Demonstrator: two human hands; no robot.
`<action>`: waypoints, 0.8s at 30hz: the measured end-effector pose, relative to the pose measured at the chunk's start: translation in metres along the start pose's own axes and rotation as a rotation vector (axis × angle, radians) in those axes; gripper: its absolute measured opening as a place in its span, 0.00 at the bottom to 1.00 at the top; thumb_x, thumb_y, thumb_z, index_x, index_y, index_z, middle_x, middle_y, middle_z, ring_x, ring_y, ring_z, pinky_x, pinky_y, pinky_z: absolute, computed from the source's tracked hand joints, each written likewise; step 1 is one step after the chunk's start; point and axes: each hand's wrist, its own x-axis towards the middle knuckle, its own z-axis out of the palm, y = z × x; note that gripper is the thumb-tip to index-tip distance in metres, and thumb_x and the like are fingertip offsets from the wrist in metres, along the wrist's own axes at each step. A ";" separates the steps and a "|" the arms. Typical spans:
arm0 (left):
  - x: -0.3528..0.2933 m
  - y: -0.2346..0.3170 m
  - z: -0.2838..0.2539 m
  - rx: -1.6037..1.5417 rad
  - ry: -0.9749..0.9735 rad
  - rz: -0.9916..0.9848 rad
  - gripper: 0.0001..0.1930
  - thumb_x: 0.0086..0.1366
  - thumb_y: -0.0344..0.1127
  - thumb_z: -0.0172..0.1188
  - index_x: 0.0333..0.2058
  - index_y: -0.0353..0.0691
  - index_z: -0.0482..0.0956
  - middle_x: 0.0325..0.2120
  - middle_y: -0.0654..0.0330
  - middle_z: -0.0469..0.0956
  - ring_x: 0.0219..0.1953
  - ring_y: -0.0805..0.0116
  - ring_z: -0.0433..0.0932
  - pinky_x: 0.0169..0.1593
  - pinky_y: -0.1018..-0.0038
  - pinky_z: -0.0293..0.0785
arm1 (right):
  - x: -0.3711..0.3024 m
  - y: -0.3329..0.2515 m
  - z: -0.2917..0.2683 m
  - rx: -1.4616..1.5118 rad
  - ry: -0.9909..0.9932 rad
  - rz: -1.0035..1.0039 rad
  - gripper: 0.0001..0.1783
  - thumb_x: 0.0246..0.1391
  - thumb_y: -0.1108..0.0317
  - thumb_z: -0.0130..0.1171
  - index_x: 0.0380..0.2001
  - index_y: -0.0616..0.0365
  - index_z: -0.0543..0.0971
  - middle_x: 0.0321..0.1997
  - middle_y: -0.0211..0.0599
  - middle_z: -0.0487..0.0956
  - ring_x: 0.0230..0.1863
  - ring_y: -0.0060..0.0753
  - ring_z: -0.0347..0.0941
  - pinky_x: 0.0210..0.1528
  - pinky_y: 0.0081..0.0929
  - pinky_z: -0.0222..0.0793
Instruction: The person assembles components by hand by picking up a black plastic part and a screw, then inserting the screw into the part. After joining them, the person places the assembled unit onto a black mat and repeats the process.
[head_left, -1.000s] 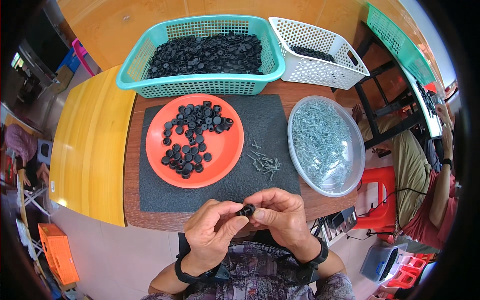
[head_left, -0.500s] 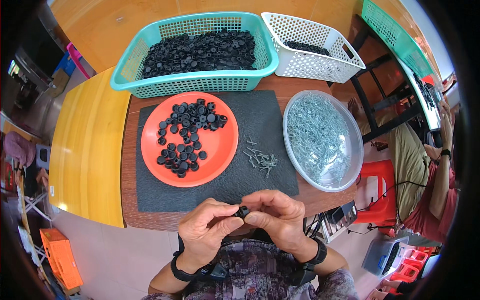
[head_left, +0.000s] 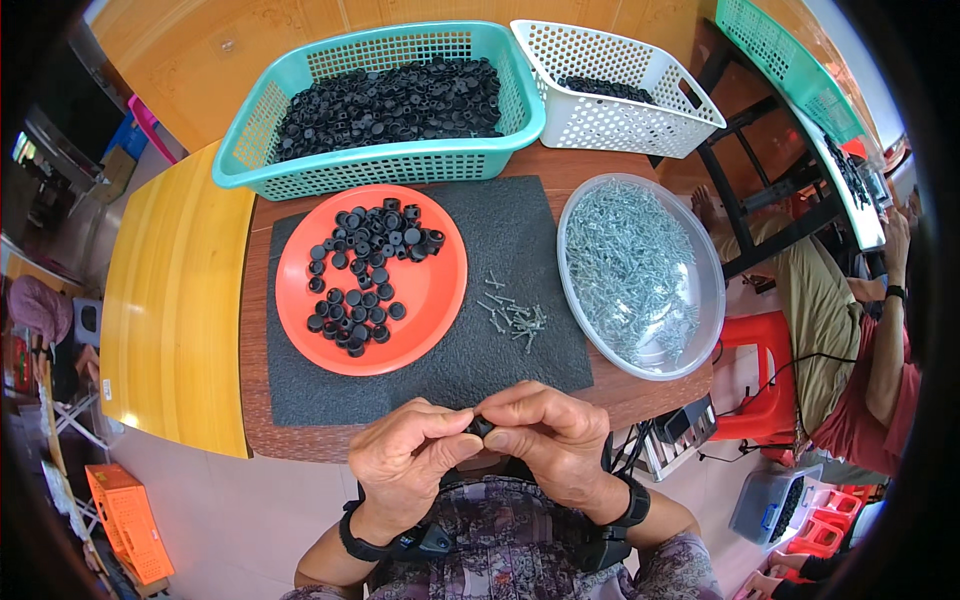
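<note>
Both hands were closed on one small black cap [head_left: 480,427], pinched between the thumb and fingertips of the left hand [head_left: 405,462] and those of the right hand [head_left: 552,437]. The grip was narrow on each side, and the fingertips of the two hands met around the part. Whether a screw was already seated in it could not be told; the fingers hid most of it, and its long axis could not be read.

The cap sat at the near edge of the table [head_left: 640,395], just off the near border of the dark grey mat [head_left: 500,330], roughly centred between the two hands, so neither was nearer.

Supplies lay on the far side of the grip. A small loose cluster of screws [head_left: 515,315] lay on the mat directly beyond the hands, slightly to the right, placing the right hand nearer to it. The orange plate [head_left: 430,300] with loose black caps sat far-left, nearer the left hand. A clear bowl [head_left: 700,340] of screws stood to the right. A teal basket [head_left: 390,165] full of black caps and a white basket [head_left: 620,125] stood along the far edge.

Another person sat at the right, apart from the work.
</note>
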 end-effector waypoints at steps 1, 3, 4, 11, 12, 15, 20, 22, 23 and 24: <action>0.000 0.000 0.001 -0.006 0.003 -0.001 0.12 0.50 0.30 0.71 0.32 0.32 0.80 0.22 0.56 0.79 0.21 0.72 0.74 0.24 0.80 0.67 | 0.000 0.002 0.000 -0.028 0.013 -0.032 0.10 0.43 0.82 0.65 0.32 0.64 0.80 0.35 0.40 0.81 0.30 0.22 0.77 0.30 0.17 0.75; 0.000 0.000 0.001 -0.012 0.009 -0.002 0.12 0.50 0.31 0.71 0.32 0.32 0.80 0.22 0.56 0.79 0.21 0.72 0.74 0.24 0.79 0.67 | -0.002 0.000 0.002 -0.012 0.022 -0.020 0.10 0.43 0.82 0.65 0.32 0.64 0.80 0.35 0.40 0.81 0.30 0.22 0.77 0.30 0.17 0.74; 0.000 0.000 0.001 -0.007 0.010 0.006 0.12 0.50 0.31 0.70 0.32 0.32 0.80 0.22 0.56 0.79 0.21 0.72 0.74 0.24 0.79 0.67 | -0.002 0.000 0.002 0.004 0.034 -0.007 0.10 0.43 0.83 0.65 0.32 0.64 0.80 0.35 0.41 0.81 0.31 0.22 0.77 0.30 0.18 0.74; 0.002 0.002 0.001 0.054 0.007 0.098 0.12 0.51 0.32 0.70 0.32 0.32 0.80 0.21 0.56 0.79 0.19 0.70 0.73 0.23 0.78 0.67 | -0.001 0.002 0.003 0.057 0.028 -0.035 0.10 0.42 0.84 0.65 0.31 0.65 0.80 0.34 0.42 0.81 0.32 0.24 0.77 0.31 0.20 0.74; 0.003 0.002 0.000 0.055 0.010 0.097 0.12 0.51 0.32 0.70 0.32 0.32 0.80 0.21 0.56 0.79 0.19 0.70 0.73 0.23 0.78 0.67 | -0.002 0.002 0.003 0.070 0.027 -0.022 0.10 0.42 0.85 0.64 0.31 0.65 0.80 0.34 0.43 0.81 0.32 0.25 0.77 0.31 0.20 0.74; 0.004 0.002 0.000 0.058 -0.005 0.111 0.12 0.51 0.32 0.70 0.31 0.31 0.80 0.21 0.56 0.79 0.19 0.71 0.73 0.23 0.78 0.67 | -0.004 0.003 0.001 0.093 0.023 0.011 0.10 0.42 0.85 0.64 0.31 0.66 0.80 0.35 0.44 0.81 0.34 0.26 0.77 0.33 0.20 0.75; 0.005 0.005 0.002 0.046 -0.011 0.084 0.11 0.51 0.31 0.69 0.31 0.31 0.80 0.20 0.56 0.79 0.19 0.70 0.74 0.23 0.77 0.68 | -0.007 0.006 0.002 0.243 0.031 0.116 0.09 0.44 0.87 0.61 0.32 0.67 0.79 0.37 0.45 0.80 0.35 0.26 0.77 0.35 0.20 0.77; 0.004 0.006 0.004 0.041 0.007 0.078 0.11 0.50 0.31 0.70 0.30 0.31 0.80 0.20 0.56 0.79 0.19 0.72 0.72 0.22 0.78 0.65 | -0.008 0.007 0.004 0.460 0.065 0.179 0.09 0.46 0.88 0.59 0.33 0.68 0.79 0.38 0.46 0.79 0.36 0.27 0.77 0.36 0.21 0.80; 0.003 0.006 0.005 0.033 0.019 0.073 0.11 0.49 0.30 0.71 0.30 0.31 0.80 0.20 0.56 0.78 0.19 0.74 0.70 0.22 0.80 0.63 | -0.008 0.007 0.004 0.460 0.062 0.180 0.09 0.46 0.88 0.59 0.33 0.68 0.79 0.38 0.46 0.79 0.36 0.27 0.77 0.36 0.21 0.80; 0.003 0.006 0.005 0.033 0.021 0.073 0.11 0.49 0.30 0.71 0.30 0.31 0.80 0.20 0.56 0.78 0.19 0.74 0.70 0.22 0.80 0.63 | -0.008 0.008 0.003 0.445 0.054 0.171 0.10 0.46 0.88 0.59 0.34 0.69 0.78 0.38 0.46 0.78 0.36 0.28 0.78 0.36 0.21 0.80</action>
